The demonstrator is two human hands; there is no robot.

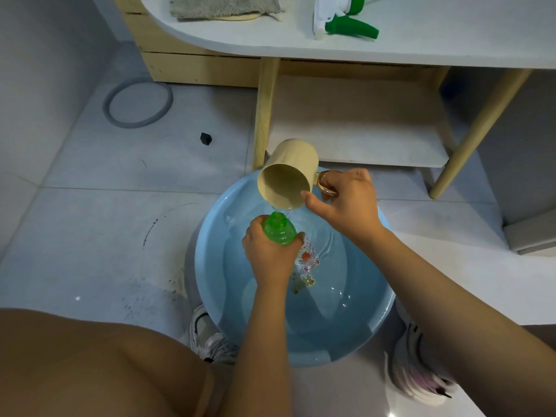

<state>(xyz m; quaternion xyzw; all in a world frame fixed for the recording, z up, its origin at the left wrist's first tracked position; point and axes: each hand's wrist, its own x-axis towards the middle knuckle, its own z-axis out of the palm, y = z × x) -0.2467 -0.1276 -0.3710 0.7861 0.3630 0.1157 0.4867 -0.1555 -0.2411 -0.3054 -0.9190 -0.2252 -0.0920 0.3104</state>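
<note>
Nearest you, the blue basin (207, 266) of water sits on the floor, and over it your left grip (272, 255) is curled round the green bottle (279, 230), holding it upright with its neck open. Just beyond, your right grip (346, 203) pinches the ring handle of the beige cup (290, 173), which is tipped so its lip hangs right above the bottle's neck. Farthest off, the tabletop (451, 34) carries a green-and-white spray head (341, 18) and a grey cloth (225, 6).

Beige cup (288, 173), green bottle (278, 229), light-blue basin (210, 266).
</note>
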